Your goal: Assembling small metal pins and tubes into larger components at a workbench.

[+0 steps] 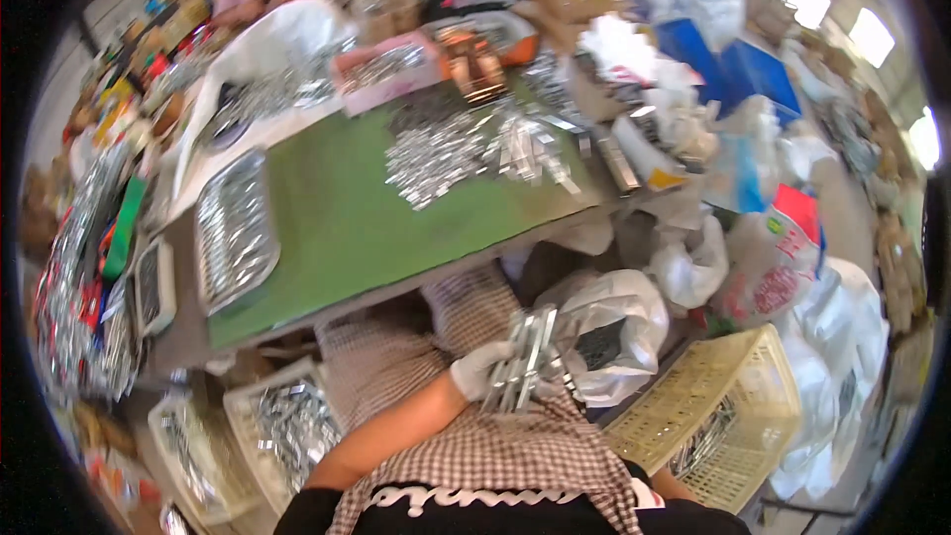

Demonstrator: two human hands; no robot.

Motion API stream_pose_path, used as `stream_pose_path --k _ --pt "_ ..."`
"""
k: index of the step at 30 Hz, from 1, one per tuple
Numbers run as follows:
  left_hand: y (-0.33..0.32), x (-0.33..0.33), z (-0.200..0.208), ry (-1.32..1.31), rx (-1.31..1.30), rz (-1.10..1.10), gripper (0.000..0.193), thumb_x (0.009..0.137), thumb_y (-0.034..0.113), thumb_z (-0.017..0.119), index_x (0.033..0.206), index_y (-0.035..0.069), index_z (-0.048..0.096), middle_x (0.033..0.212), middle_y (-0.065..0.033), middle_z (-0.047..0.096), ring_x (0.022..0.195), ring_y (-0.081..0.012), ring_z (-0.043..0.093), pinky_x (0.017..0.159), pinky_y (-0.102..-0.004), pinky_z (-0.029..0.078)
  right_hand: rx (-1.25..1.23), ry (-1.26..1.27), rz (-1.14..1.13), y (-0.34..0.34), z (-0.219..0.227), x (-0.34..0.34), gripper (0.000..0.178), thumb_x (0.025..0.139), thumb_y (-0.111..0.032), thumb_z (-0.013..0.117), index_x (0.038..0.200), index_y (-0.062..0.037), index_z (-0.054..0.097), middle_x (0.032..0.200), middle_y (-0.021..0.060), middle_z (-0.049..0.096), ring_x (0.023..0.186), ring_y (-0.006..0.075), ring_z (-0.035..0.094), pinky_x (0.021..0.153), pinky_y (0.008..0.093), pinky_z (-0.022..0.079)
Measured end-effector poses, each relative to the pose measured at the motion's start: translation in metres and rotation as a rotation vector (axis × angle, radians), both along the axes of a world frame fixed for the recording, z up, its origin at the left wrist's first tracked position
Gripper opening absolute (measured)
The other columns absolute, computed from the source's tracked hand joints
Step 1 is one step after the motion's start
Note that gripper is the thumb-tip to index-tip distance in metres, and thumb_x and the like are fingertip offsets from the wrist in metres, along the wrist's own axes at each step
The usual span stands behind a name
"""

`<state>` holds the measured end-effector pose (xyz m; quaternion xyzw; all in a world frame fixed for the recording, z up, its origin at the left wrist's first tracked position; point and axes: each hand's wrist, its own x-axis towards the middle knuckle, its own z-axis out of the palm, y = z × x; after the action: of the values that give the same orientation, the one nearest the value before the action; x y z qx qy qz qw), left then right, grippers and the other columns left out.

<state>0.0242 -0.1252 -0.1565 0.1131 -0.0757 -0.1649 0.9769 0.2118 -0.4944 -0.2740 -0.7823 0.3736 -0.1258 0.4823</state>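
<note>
The gloved left hand (477, 369) grips a bundle of metal strips (525, 362) low over the lap, near the green table (347, 228). The right hand is out of view. Judging by this, carrying is underway; next, setting them down needs steady aim.

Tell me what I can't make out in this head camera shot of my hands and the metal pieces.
- Right hand: not visible in the head view; only a bit of forearm shows at the lower edge beside the yellow basket.
- Left hand, in a white glove: its fingers are covered by the bundle of shiny metal strips it grips.
- Strip details and count: lost to motion blur.
- White bag contents: dark and blurred.
</note>
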Motion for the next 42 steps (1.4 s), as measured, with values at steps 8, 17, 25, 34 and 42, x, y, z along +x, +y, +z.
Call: stream_pose_path --k 8,17,25,34,42 --pt "0.001 -0.002 0.009 0.198 0.001 0.083 0.079 0.091 0.026 0.063 0.154 0.025 0.015 0.11 -0.0076 0.056 0.098 -0.0201 0.058 0.099 -0.0462 0.045 0.43 -0.029 -0.244 -0.184 -0.075 -0.041 0.041 0.095 -0.039 0.046 0.105 -0.0036 0.063 0.102 0.0152 0.067 0.093 0.0284 0.061 0.077 0.0446 0.051" --pt "-0.002 0.002 0.023 0.16 0.004 0.128 0.075 0.088 0.027 0.067 0.15 0.022 0.026 0.103 -0.0059 0.055 0.09 -0.0175 0.056 0.094 -0.0451 0.048 0.941 -0.171 -0.536 -0.23 -0.071 -0.008 0.042 0.094 -0.046 0.046 0.112 -0.0132 0.065 0.112 0.0096 0.065 0.101 0.0292 0.059 0.085 0.0453 0.051" --pt "-0.004 -0.005 0.009 0.185 0.058 0.166 0.049 0.091 0.033 0.058 0.131 0.007 0.048 0.109 -0.0076 0.055 0.096 -0.0201 0.057 0.093 -0.0441 0.049 0.932 -0.097 -0.274 -0.151 -0.004 -0.001 0.042 0.095 -0.045 0.046 0.113 -0.0125 0.064 0.11 0.01 0.065 0.099 0.0282 0.06 0.085 0.0438 0.051" --pt "-0.004 -0.007 0.0 0.106 -0.061 0.137 0.047 0.096 0.031 0.053 0.131 -0.001 0.049 0.12 -0.0124 0.061 0.107 -0.0242 0.063 0.095 -0.0448 0.052 0.948 -0.018 0.006 -0.079 0.032 0.003 0.042 0.096 -0.044 0.046 0.115 -0.0115 0.062 0.107 0.0105 0.065 0.097 0.027 0.061 0.084 0.0419 0.052" --pt "-0.006 -0.005 -0.006 0.116 -0.047 0.119 0.048 0.094 0.031 0.057 0.134 0.005 0.049 0.121 -0.0111 0.059 0.107 -0.0243 0.06 0.097 -0.0463 0.048 0.973 -0.061 0.139 -0.06 0.058 -0.007 0.042 0.096 -0.044 0.046 0.117 -0.0106 0.061 0.105 0.011 0.065 0.095 0.0259 0.061 0.083 0.0403 0.053"
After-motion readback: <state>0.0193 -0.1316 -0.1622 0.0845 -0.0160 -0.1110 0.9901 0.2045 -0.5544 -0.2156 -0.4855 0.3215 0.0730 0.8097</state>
